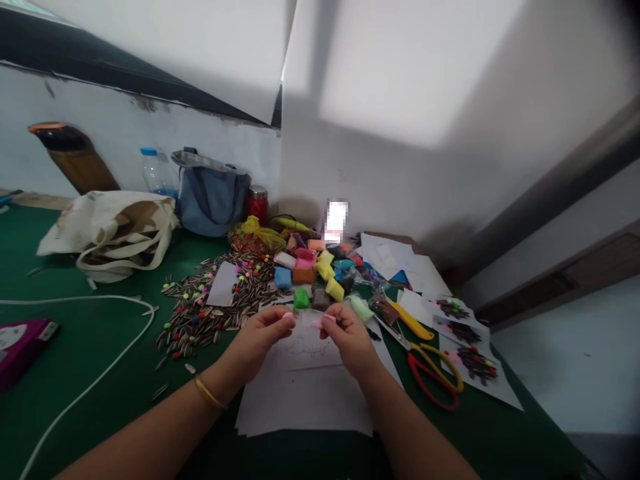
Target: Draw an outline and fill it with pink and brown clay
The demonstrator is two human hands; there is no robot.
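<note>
Both my hands are raised over white sheets of paper [305,407] with a faint line drawing near the top. My left hand [263,340], a gold bangle at its wrist, pinches a small lump of pink clay [289,316] between thumb and fingers. Across a narrow gap, my right hand [355,343] grips another bit of pink clay [326,322] at its fingertips. Just beyond the hands lie packets of coloured clay, among them a green one [301,298], a grey one [321,297] and a pale green one [361,307].
Striped sunflower seeds [200,330] with coloured clay balls spread at left. Scissors [435,373] and a yellow utility knife [413,321] lie at right, near sheets bearing seed pictures [477,363]. A white cable [113,360], a cloth bag [115,233] and a blue bag [213,200] are leftward.
</note>
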